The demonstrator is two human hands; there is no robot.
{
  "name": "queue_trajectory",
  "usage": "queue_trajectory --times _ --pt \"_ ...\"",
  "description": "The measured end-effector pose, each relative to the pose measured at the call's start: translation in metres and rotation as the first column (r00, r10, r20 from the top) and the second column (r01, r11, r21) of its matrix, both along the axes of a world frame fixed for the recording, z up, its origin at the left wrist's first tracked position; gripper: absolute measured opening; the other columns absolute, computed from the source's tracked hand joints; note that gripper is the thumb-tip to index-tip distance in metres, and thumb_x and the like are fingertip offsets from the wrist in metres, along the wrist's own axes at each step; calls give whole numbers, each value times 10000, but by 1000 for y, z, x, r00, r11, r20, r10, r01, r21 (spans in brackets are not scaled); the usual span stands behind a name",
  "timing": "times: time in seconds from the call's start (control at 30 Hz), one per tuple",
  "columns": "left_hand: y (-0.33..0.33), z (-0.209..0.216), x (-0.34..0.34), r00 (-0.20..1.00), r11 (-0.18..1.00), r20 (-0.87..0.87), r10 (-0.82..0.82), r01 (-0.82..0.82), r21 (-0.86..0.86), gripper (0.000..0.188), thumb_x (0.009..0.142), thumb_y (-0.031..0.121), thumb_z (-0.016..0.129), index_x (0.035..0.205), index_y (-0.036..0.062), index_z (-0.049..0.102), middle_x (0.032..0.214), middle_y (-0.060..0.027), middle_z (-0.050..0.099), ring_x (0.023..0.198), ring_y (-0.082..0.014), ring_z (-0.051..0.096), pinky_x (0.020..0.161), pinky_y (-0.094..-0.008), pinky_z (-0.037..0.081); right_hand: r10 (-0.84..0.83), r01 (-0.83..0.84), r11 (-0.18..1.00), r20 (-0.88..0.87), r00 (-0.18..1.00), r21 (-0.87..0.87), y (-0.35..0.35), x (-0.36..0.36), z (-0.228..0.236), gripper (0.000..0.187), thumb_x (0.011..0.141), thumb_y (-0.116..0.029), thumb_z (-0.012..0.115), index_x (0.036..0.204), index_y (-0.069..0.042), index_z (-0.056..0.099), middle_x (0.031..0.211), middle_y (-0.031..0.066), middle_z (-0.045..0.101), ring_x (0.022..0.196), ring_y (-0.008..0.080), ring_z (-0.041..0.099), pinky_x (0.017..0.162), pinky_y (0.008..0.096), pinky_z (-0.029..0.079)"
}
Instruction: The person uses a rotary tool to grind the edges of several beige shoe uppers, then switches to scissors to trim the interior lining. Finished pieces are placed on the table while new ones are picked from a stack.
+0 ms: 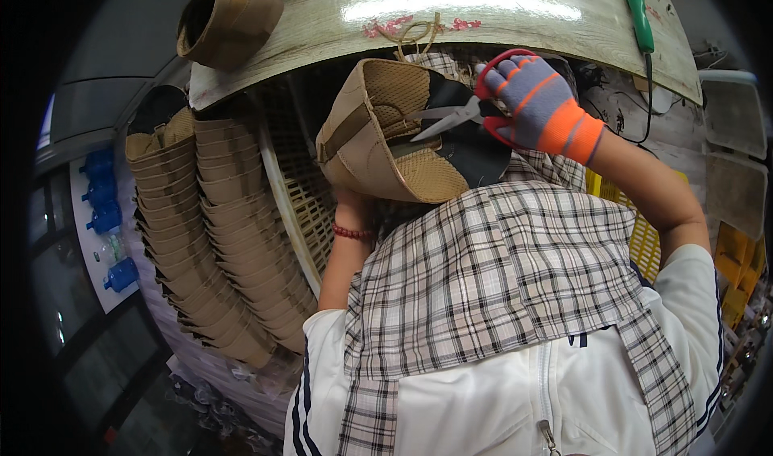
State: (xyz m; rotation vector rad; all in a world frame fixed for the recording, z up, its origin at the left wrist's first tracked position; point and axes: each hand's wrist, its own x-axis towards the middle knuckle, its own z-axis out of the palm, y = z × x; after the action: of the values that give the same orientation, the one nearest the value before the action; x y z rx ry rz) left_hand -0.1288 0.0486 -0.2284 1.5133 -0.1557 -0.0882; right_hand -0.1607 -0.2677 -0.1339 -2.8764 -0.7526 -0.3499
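Observation:
A tan shoe upper (378, 134) with mesh panels and a dark inside is held up in front of me. My left hand (348, 200) grips it from below and is mostly hidden behind it; a red bead bracelet sits on that wrist. My right hand (538, 102), in a grey and orange glove, is closed on red-handled scissors (455, 115). The blades are apart and point left into the shoe's opening. A plaid cloth (499, 271) covers my lap and chest.
A wooden table (483, 9) curves across the top, with one tan upper (228, 21) at its left end and a green-handled tool (641, 15) at the right. Stacked tan uppers (213, 222) fill the left. A white slatted basket (302, 190) and yellow crates (644, 247) stand below.

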Motion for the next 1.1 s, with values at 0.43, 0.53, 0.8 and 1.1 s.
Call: queue_trajectory --times 0.43,0.53,0.8,1.1 --pt "-26 47 7 834 893 -550 35 -274 -358 389 999 208 585 1348 53 510 1316 -71 575 1167 -193 562 989 -337 476 -242 247 961 -54 969 123 -28 1 -9 291 772 -260 761 1001 -113 658 955 89 685 907 279 657 761 375 539" --pt "18 -17 12 999 996 21 -42 43 -76 388 1002 185 574 1359 57 490 1322 -74 575 1167 -212 564 1010 -343 462 -149 238 946 -355 923 220 -2 -13 11 319 805 -265 704 1056 -75 652 980 109 676 941 302 646 791 380 534" --pt "62 13 -7 568 924 -780 -263 -83 -373 445 833 123 756 1222 29 562 1133 -78 640 908 -143 663 845 -314 564 56 -4 996 -607 793 87 10 -22 -9 419 804 -402 709 1066 -76 675 925 115 683 889 296 663 773 371 536" --pt "52 18 -19 660 951 -727 -189 -62 -303 403 769 -19 777 1136 46 622 1042 -39 648 958 -152 639 866 -302 559 33 -37 999 -631 775 7 34 -15 -9 383 786 -391 736 1014 -87 689 862 94 689 806 287 682 702 369 545"
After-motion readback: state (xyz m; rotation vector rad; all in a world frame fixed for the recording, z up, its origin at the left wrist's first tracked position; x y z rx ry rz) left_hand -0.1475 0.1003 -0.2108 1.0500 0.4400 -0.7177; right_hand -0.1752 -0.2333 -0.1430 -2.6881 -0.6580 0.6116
